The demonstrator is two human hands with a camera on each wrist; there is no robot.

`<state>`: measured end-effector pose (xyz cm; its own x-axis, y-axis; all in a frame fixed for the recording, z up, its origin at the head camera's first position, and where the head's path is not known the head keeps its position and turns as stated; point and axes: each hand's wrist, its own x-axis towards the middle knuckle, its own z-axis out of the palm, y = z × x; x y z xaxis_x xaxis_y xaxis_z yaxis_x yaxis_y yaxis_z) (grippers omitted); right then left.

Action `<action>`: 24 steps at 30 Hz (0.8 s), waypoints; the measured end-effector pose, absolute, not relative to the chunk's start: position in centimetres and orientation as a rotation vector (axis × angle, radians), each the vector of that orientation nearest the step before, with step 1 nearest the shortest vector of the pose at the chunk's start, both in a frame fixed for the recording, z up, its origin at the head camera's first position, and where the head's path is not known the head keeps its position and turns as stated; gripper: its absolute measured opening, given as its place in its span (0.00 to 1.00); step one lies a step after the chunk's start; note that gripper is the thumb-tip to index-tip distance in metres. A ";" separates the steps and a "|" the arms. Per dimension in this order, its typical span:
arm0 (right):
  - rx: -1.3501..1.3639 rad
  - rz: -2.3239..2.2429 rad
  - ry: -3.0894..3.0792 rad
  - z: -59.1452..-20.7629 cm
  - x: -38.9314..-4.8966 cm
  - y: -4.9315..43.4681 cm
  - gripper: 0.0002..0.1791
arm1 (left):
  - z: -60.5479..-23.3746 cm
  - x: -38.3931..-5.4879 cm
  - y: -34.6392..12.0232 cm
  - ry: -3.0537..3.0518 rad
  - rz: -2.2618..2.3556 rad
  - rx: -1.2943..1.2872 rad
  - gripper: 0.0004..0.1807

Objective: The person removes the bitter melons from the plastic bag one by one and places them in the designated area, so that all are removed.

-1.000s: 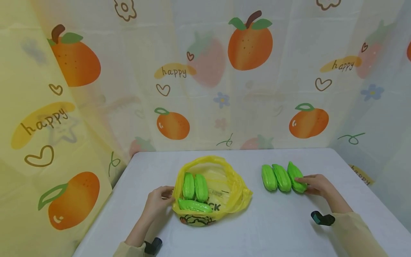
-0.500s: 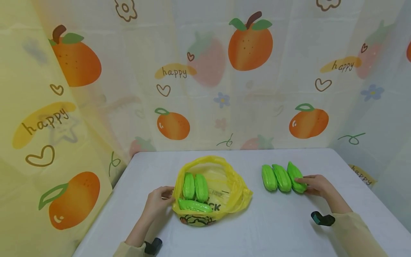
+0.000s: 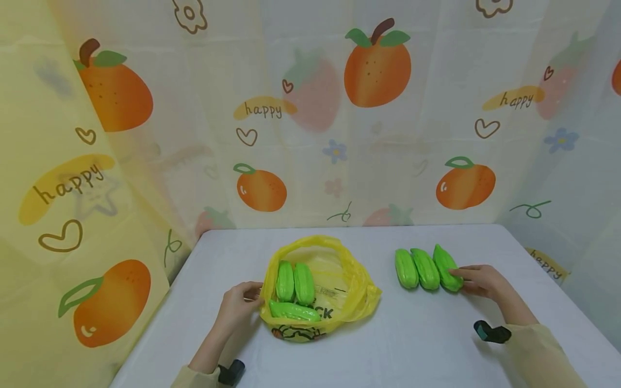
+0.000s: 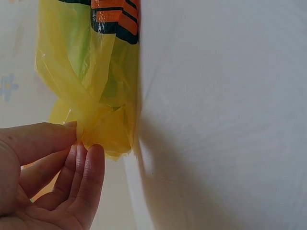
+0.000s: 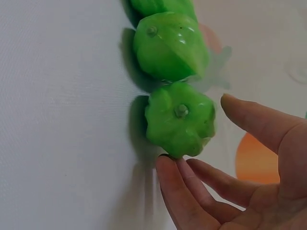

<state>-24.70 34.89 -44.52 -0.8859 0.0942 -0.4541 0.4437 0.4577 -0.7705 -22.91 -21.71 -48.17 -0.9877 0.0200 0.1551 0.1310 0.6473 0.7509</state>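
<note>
A yellow plastic bag [image 3: 356, 307] lies with its mouth wide, showing green ribbed gourds inside: two side by side [image 3: 285, 281] and one crosswise [image 3: 293, 311] in front. My left hand [image 3: 240, 304] pinches the bag's left edge; the left wrist view shows thumb and fingertips on the gathered plastic [image 4: 103, 127]. To the right, three similar glossy gourds lie in a row. My right hand [image 3: 482, 280] is at the rightmost gourd [image 5: 180, 120], fingertips touching its side. In the right wrist view the thumb stands slightly apart from it. Beside it are the middle gourd [image 3: 425, 269] and left gourd [image 3: 406, 268].
A white-covered table [image 3: 388, 345] carries everything. Behind it hangs a fruit-print curtain [image 3: 310, 178], with yellow cloth [image 3: 48, 302] along the left side. Small black devices sit at the left wrist [image 3: 232, 372] and right wrist [image 3: 492, 332].
My right hand and forearm have shifted very slightly right and down. The left hand, bag and gourds look unmoved.
</note>
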 end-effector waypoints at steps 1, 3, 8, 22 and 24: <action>0.444 -1.419 2.361 -44.4 -24.6 35.0 0.47 | -48.2 -22.9 -21.7 -2.727 -1.260 -0.131 0.19; 0.434 -1.454 2.354 -44.2 -24.3 35.2 0.46 | -48.2 -22.8 -21.7 -2.723 -1.258 -0.134 0.19; 0.388 -1.465 2.378 -43.5 -23.7 35.6 0.45 | -48.2 -22.9 -21.7 -2.719 -1.248 -0.125 0.19; 0.206 -1.358 2.546 -41.3 -22.6 33.0 0.43 | -48.1 -22.9 -21.7 -2.731 -1.249 -0.139 0.19; 0.177 -1.370 2.553 -41.2 -22.5 32.2 0.42 | -48.1 -22.9 -21.7 -2.730 -1.249 -0.134 0.19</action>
<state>-22.54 32.17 -41.23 -0.9644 -0.0055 -0.2645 0.2174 0.5533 -0.8041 -22.92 -21.74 -48.09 -0.9867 0.0242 0.1608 0.1375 0.6519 0.7458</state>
